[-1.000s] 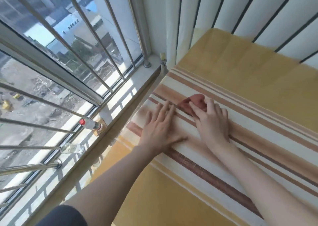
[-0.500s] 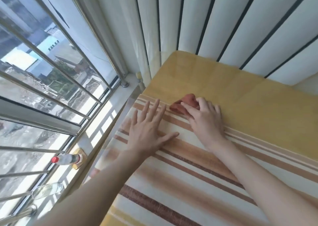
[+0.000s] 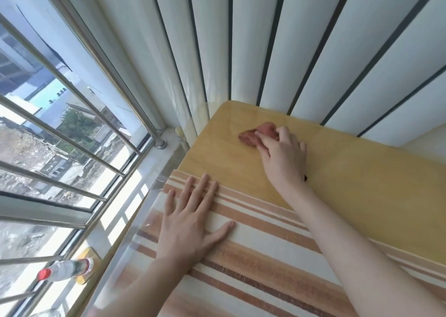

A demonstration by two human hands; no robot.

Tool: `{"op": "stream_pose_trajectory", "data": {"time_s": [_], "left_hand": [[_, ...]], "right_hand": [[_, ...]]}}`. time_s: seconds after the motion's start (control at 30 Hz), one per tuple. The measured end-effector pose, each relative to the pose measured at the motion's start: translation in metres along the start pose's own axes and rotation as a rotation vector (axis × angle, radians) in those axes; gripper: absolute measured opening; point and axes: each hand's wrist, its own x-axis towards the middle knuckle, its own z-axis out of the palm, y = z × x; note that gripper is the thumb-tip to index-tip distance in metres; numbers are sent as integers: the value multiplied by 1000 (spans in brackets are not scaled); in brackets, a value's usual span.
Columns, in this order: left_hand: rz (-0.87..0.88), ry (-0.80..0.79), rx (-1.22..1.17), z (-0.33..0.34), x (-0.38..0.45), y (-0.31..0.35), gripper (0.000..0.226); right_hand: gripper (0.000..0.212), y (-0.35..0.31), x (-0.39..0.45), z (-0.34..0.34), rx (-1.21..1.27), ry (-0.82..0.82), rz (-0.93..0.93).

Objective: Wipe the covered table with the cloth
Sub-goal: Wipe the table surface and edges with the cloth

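The cloth (image 3: 255, 135), a small crumpled reddish rag, is lying on the plain yellow part of the covered table (image 3: 362, 184), near its far corner by the ribbed white wall panels (image 3: 313, 51). The right hand (image 3: 283, 156) is pressing down on it with fingers bent over its near side, though how firmly they are gripping is hard to judge. The left hand (image 3: 190, 220) is resting flat, fingers spread and straight, on the striped cream-and-brown band nearer the person. A glossy clear sheet seems to be covering the table. A red-capped bottle (image 3: 65, 269) is lying on the windowsill, left of the table.
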Motion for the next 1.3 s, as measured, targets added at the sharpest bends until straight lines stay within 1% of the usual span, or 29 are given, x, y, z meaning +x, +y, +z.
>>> {"op": "stream_pose_trajectory", "data": {"time_s": [0.03,0.07,0.1,0.17,0.23,0.27,0.3,0.33,0.37,0.47,0.5,0.53,0.63,0.67,0.7,0.73,0.8,0.9,0.97,1.0,1.03,1.07,1.13,1.2,1.27,1.3], "left_hand": [[-3,2,3,0,0,0,81],[-5,0,8,-1,0,0,81],[-8,-8,14,-1,1,0,82],[-13,-10,18,-1,1,1,82],[-11,-6,16,-2,1,1,80],[-11,-10,18,-1,0,1,80],[-9,-13,21,-1,1,0,80],[-9,-15,20,-1,0,0,80],[-9,-14,14,0,1,0,81],[-12,-14,17,1,0,-1,81],[-12,-13,24,2,0,-2,81],[-10,-9,27,2,0,-1,81],[-11,5,24,3,0,-1,82],[-12,9,22,3,0,0,83],[-12,11,22,3,0,0,83],[-10,11,24,3,0,0,84],[-4,13,22,4,-1,-1,84],[5,17,26,6,-1,-2,84],[12,17,32,7,-1,-2,85],[16,16,40,7,-1,-1,86],[19,16,50,8,0,-1,86],[22,18,58,9,0,-1,87],[28,21,71,9,0,-1,87],[51,22,81,8,0,0,85],[101,22,75,6,0,1,79],[131,19,75,6,-1,3,75]], "right_hand": [[28,-3,7,3,12,4,67],[28,-10,8,6,28,0,75],[29,-20,3,8,42,-20,30],[32,-35,-16,14,71,-53,-153],[33,-36,-22,15,87,-54,-317],[31,-31,-15,12,78,-77,-373],[30,-27,-3,9,55,-113,-388],[31,-21,12,10,32,-125,-364],[31,-15,28,13,21,-110,-295],[29,-14,61,20,30,-15,16],[28,-22,59,23,16,-6,45],[28,-31,52,26,5,-27,16],[31,-50,11,26,0,-116,-262],[33,-46,2,23,-2,-135,-311],[34,-36,-2,19,-3,-137,-306],[34,-23,-3,13,0,-120,-250],[32,15,-4,0,-19,-53,-79],[30,79,-11,-25,-116,75,258],[30,92,-12,-32,-129,101,452],[30,86,-12,-30,-109,92,472],[28,73,-15,-27,-79,80,434],[27,57,-21,-22,-42,61,354],[27,24,-42,-12,24,3,145],[31,4,-67,-9,44,-82,-27],[35,8,-81,-17,36,-126,-119],[36,18,-83,-23,29,-127,-118]]}}
